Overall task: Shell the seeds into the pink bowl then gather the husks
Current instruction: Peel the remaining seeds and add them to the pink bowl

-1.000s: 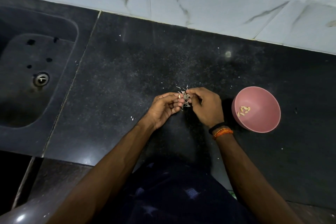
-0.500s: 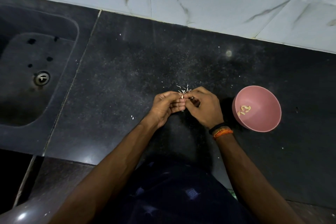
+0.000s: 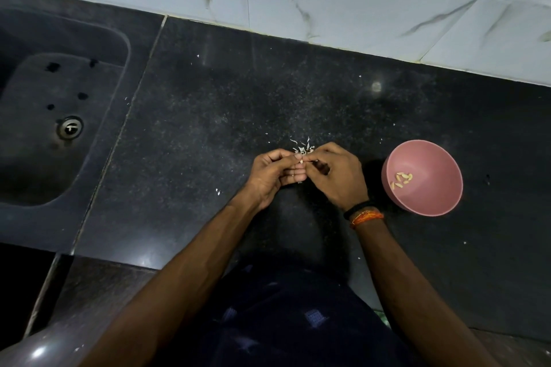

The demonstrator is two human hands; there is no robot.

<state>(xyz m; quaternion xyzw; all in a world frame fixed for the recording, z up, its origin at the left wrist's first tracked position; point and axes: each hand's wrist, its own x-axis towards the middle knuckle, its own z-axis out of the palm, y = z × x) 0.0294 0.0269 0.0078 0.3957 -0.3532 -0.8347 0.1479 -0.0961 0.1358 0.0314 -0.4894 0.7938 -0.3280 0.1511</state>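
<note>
My left hand (image 3: 272,173) and my right hand (image 3: 337,174) meet fingertip to fingertip over the black counter (image 3: 208,116). Between them they pinch one small pale seed (image 3: 301,161). Just beyond the fingertips lies a little heap of whitish husks (image 3: 301,146), partly hidden by my fingers. The pink bowl (image 3: 435,197) stands on the counter to the right of my right hand, with several shelled kernels (image 3: 402,179) in it.
A dark sink (image 3: 38,140) with a metal drain (image 3: 70,126) lies at the left. A marble-tiled wall (image 3: 328,3) runs along the back of the counter. Stray husk flecks (image 3: 218,191) dot the counter around my hands.
My two hands have closed together, fingertips now touching around the seed, and shifted slightly up. The bowl and husk heap have not moved.
</note>
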